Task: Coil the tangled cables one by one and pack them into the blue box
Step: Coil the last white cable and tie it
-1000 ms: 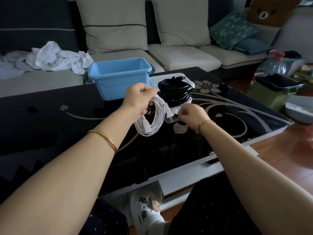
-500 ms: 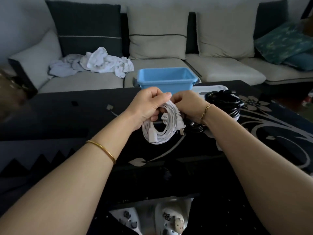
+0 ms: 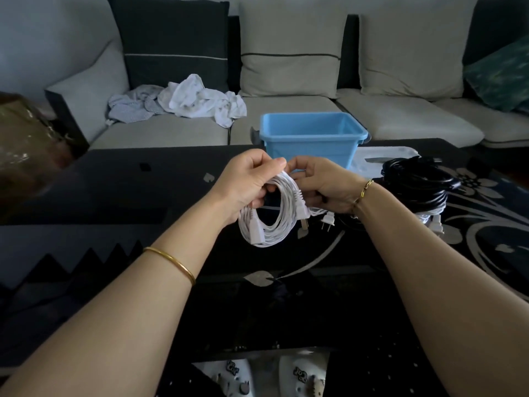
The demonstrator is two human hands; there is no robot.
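one white coil in left hand, right hand | black table | sofa behind

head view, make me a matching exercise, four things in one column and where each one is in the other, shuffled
1. white cable
2. blue box
3. black cable
4. white cloth

A. crumpled on the sofa
B. lying on the table, right of the right hand
C. held by the left hand and the right hand
D. far side of the table, behind both hands

Pairs: 1-C, 2-D, 3-B, 4-A
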